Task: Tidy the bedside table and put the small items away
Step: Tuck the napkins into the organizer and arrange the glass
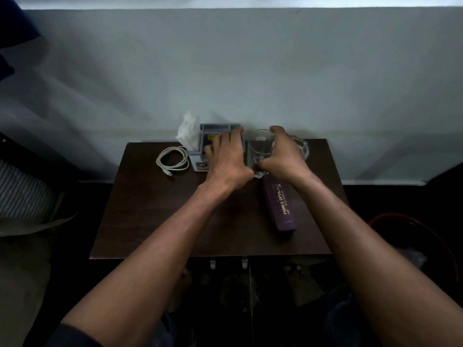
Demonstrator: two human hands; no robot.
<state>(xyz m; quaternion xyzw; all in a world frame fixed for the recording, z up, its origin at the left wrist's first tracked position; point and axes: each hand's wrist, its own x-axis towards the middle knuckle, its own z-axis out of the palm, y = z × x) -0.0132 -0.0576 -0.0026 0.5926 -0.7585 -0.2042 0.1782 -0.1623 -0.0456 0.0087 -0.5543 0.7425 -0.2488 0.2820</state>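
Tidying is at an early stage: your right hand (280, 154) grips the glass mug (260, 149), your left hand (225, 156) rests flat-fingered on the organiser box (200, 156), while cable (172, 160) and spectacle case (281, 204) lie loose on the worktop (155, 221).

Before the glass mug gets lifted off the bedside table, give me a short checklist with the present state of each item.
1. Right hand on the glass mug: ok, fingers curl round its rim and handle side.
2. Mug empty: cannot tell, the glass is clear and the light is dim.
3. Left hand clear of the mug: ok, it rests flat on the grey organiser box beside it.
4. Purple spectacle case out of the way: not ok, its far end lies right at the mug's base.
5. White cable clear: ok, coiled left of the box.
6. Glass dish behind the right hand: cannot tell if touching.
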